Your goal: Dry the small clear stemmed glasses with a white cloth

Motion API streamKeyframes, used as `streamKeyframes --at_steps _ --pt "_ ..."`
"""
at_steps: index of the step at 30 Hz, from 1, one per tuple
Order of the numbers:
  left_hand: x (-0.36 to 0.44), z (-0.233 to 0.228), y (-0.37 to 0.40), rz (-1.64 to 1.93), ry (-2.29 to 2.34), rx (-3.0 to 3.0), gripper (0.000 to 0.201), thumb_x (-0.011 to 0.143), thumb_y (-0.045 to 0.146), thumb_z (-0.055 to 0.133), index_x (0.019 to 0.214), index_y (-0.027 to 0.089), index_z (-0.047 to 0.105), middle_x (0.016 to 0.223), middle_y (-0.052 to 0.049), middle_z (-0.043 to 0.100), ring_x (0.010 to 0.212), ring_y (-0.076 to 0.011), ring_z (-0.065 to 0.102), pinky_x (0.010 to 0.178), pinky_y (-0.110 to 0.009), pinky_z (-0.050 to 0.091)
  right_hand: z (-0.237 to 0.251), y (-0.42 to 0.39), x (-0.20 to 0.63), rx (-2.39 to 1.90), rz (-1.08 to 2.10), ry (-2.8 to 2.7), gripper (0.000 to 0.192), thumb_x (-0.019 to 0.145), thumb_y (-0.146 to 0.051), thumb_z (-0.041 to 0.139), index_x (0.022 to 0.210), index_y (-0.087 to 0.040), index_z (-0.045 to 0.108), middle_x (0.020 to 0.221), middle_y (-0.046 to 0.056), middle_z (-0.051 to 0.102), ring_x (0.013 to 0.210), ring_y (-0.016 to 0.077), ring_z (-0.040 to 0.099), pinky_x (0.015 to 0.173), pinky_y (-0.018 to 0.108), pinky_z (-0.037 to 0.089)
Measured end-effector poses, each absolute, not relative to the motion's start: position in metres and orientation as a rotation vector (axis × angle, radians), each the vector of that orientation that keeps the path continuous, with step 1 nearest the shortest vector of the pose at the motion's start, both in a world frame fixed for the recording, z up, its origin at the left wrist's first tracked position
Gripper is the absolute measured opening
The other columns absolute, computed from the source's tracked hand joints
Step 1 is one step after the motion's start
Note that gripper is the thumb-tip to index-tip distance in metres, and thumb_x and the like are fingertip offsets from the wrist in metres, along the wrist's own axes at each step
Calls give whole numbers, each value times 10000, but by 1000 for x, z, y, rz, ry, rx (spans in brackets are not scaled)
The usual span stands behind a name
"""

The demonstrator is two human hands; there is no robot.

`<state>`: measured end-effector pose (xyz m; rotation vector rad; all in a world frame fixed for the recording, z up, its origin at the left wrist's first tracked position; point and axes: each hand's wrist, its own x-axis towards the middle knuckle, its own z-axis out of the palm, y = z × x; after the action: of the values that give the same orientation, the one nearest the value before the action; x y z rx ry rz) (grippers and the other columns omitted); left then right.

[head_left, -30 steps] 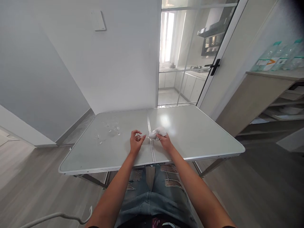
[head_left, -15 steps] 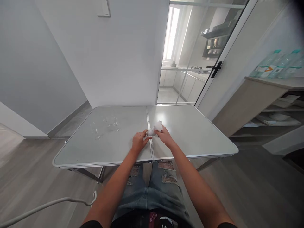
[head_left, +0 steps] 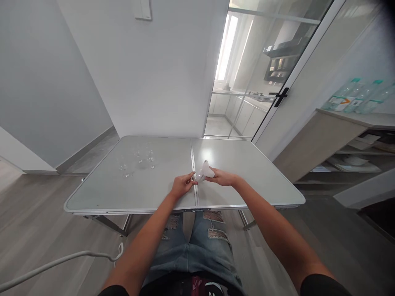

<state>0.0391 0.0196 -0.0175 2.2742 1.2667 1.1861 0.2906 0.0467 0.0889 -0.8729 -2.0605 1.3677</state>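
Note:
My left hand (head_left: 182, 184) is closed at the fingertips around the left end of a clear glass (head_left: 200, 178), held tilted just above the table's middle seam. A white cloth or tissue (head_left: 208, 169) is bunched in my right hand (head_left: 222, 177) and pressed against the glass's right end. Part of the glass is hidden behind the cloth and fingers, and whether the cloth reaches inside it I cannot tell. On the left half of the table stand several clear glasses (head_left: 150, 157), apart from both hands.
The grey folding table (head_left: 256, 181) has a metal rim and a centre seam (head_left: 193, 158). Behind it are a white wall and a glass door (head_left: 243, 74) with a black handle. Plastic bottles (head_left: 348, 98) stand on a shelf unit at right. A white cable (head_left: 70, 255) hangs lower left.
My right hand has turned about the glass, its wrist now further right and the forearm more sideways. The cloth has shifted with it. My left hand keeps its hold, and the camera view has tilted slightly.

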Motion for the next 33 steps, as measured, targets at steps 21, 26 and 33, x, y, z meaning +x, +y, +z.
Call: streamKeyframes --at_steps 21,26,33 --pt "45 -18 19 1302 1504 2419 534 930 518 619 1349 188 636 747 -43 711 644 -149 614 644 -248 391 76 40 263 -971 1319 -1852 524 829 -710 618 871 -188 622 817 20 605 787 184 514 762 333 427" --pt "43 -15 18 1234 1322 2299 530 893 496 677 1312 171 668 709 -4 669 618 -115 552 654 -229 390 76 55 290 -900 1051 -2380 459 942 -630 510 893 -194 642 839 45 625 769 193 524 775 349 447" --pt "38 -7 24 1149 1022 1917 530 865 534 677 1185 116 744 569 65 433 548 -78 351 568 -212 315 72 56 300 -735 677 -2642 439 979 -539 479 1210 -197 630 1170 153 663 1054 300 591 1007 462 440"
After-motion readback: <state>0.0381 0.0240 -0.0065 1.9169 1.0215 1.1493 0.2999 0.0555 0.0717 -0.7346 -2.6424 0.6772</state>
